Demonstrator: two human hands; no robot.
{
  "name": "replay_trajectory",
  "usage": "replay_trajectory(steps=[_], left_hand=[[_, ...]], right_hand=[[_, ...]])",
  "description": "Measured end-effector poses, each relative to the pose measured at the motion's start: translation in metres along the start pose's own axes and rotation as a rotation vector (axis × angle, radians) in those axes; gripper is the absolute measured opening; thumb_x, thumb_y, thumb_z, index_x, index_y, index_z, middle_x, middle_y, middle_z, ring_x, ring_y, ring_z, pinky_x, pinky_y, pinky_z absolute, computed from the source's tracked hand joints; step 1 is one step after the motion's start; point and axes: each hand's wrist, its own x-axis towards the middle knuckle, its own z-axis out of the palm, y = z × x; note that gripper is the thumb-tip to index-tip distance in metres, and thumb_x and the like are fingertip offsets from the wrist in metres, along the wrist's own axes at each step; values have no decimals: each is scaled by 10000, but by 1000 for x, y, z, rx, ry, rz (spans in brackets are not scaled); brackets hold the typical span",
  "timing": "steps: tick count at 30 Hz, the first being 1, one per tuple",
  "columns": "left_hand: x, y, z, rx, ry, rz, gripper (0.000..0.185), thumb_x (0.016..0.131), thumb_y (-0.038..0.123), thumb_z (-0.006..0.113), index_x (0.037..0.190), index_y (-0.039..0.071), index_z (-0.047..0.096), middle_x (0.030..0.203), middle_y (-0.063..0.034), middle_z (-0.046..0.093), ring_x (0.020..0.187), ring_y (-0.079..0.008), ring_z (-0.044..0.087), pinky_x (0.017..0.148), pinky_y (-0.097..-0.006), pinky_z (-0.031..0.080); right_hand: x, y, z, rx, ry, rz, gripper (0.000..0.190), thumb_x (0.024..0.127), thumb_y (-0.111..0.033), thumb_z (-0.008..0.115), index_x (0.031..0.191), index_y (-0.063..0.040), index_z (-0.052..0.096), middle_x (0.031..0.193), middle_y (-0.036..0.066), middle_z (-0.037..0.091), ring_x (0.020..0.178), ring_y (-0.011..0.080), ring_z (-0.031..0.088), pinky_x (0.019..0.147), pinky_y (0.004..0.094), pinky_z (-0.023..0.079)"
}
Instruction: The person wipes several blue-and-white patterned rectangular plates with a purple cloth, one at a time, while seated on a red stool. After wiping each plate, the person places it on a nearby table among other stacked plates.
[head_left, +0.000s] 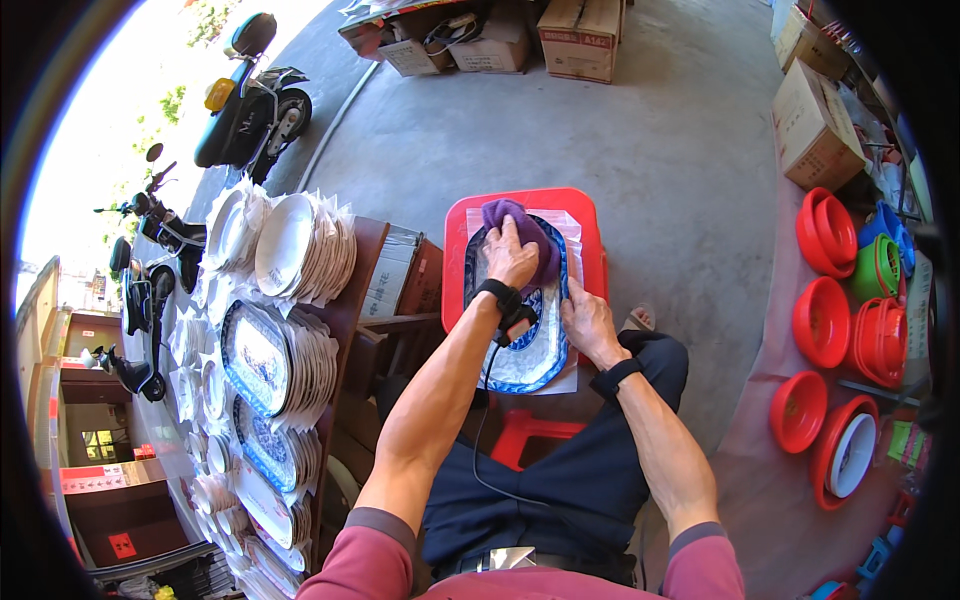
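A blue-and-white oval platter (536, 364) lies on white wrapping paper (571, 226) on top of a red plastic stool (461, 225). My left hand (511, 253) presses a bunched purple cloth (551, 251) onto the far part of the platter, its fingers spread over the cloth. At the platter's right edge, my right hand (591, 319) rests with its fingers on the rim; how firmly it grips cannot be told. A strap with a small device and a cable sits on my left wrist. Part of the platter's pattern is hidden under the cloth and my left forearm.
Stacked plates and platters with paper between them (304, 247) cover a wooden table (367, 247) close on the left. Cardboard boxes (577, 45) stand ahead. Red plastic basins (821, 322) and another cardboard box (817, 124) are at the right. Scooters (251, 112) stand at far left.
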Motion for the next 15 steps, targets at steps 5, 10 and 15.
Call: replay_trajectory(steps=[5, 10, 15], left_hand=[[0, 6, 15, 94, -104, 116, 684, 853, 227, 563, 1518, 124, 440, 1522, -291, 396, 1338, -587, 401, 1138, -592, 365], [-15, -7, 17, 40, -147, 378, 623, 857, 208, 583, 1460, 68, 510, 1430, -262, 508, 1344, -473, 442, 1170, -545, 289], [-34, -11, 8, -7, -261, 415, 591, 857, 165, 592, 1437, 64, 536, 1426, -240, 523, 1318, -450, 469, 1157, -483, 340]], right_hand=[[0, 1, 0, 59, 10, -6, 323, 901, -93, 554, 1212, -11, 581, 840, 294, 680, 824, 489, 674, 779, 583, 526], [2, 2, 1, 42, -2, -13, 418, 898, -105, 550, 1309, -35, 574, 884, 311, 680, 872, 487, 677, 800, 580, 532], [4, 10, 1, 118, -37, 101, 376, 971, -191, 521, 1306, -44, 608, 972, 314, 684, 961, 486, 669, 846, 556, 534]])
